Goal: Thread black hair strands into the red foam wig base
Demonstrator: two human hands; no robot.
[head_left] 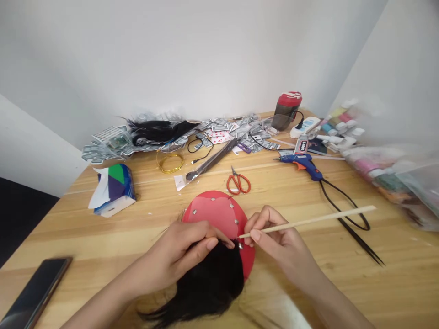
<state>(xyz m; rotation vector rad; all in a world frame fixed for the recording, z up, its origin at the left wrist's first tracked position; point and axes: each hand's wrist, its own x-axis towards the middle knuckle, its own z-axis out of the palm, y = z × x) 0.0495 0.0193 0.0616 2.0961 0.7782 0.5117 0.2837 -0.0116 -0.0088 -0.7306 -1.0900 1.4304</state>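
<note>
A red disc point(219, 214) with small metallic gems around its edge lies on the table in front of me. A bundle of black hair point(212, 283) covers its lower part and trails toward me. My left hand point(190, 246) rests over the hair, its fingers stretched out and their tips pressing near the hair's top edge. A thin wooden stick point(318, 220) is pinched in my right hand point(274, 235). Its narrow tip points left and meets the disc by the hair's upper right edge. Whether the tip touches the hair I cannot tell.
Red-handled scissors point(238, 182) lie behind the disc. To the right are a blue glue gun point(303, 164), black tweezers point(361, 242) and bagged bottles point(380, 173). A tissue pack point(115, 189) and phone point(36, 292) sit left. Scattered playing cards point(219, 132) line the wall.
</note>
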